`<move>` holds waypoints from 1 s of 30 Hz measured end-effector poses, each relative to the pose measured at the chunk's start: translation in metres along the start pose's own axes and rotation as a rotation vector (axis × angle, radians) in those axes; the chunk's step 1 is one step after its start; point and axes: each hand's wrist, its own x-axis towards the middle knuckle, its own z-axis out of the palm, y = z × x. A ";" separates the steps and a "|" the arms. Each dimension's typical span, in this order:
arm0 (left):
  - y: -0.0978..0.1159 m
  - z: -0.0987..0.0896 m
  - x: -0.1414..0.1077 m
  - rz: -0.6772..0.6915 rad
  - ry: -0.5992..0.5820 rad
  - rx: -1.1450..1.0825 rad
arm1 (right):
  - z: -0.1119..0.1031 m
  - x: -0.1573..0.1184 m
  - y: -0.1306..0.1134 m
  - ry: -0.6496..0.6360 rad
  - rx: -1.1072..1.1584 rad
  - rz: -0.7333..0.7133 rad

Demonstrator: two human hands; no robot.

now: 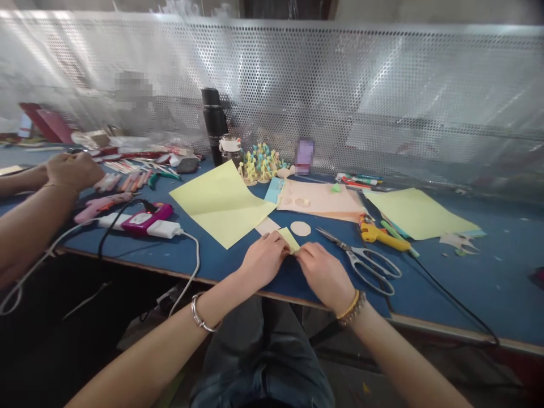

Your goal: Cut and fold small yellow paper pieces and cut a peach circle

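Between my two hands, near the table's front edge, is a small piece of yellow paper (289,239). My left hand (267,258) is closed on its left side, fingers curled at its lower edge. The fingertips of my right hand (319,272) pinch the paper's lower right part; the pinched edge itself is partly hidden. Just beyond lies a pale paper circle (300,228), and a cream paper piece (267,226) pokes out beside a large yellow sheet (223,207). To the right of my right hand, scissors (361,258) rest with blades slightly apart.
A yellow glue gun (385,237), more yellow sheets (420,212) and paper scraps (459,242) lie right. Behind stand a black bottle (215,122), a jar (230,148) and small yellow-blue paper shapes (262,163). Left are a purple power strip (148,219), cables and another person's hands (72,173).
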 end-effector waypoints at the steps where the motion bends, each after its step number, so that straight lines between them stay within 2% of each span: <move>1: 0.000 0.001 0.000 -0.004 0.006 -0.011 | 0.002 -0.004 -0.004 0.016 -0.015 0.005; 10: -0.001 0.001 0.001 -0.030 0.011 -0.095 | 0.011 -0.013 -0.011 0.087 -0.079 0.016; 22: 0.001 -0.009 0.005 -0.077 -0.084 -0.173 | 0.017 -0.016 -0.012 0.147 0.020 0.033; 30: 0.001 -0.009 0.003 -0.174 -0.078 -0.331 | 0.024 -0.014 -0.016 0.342 0.128 0.035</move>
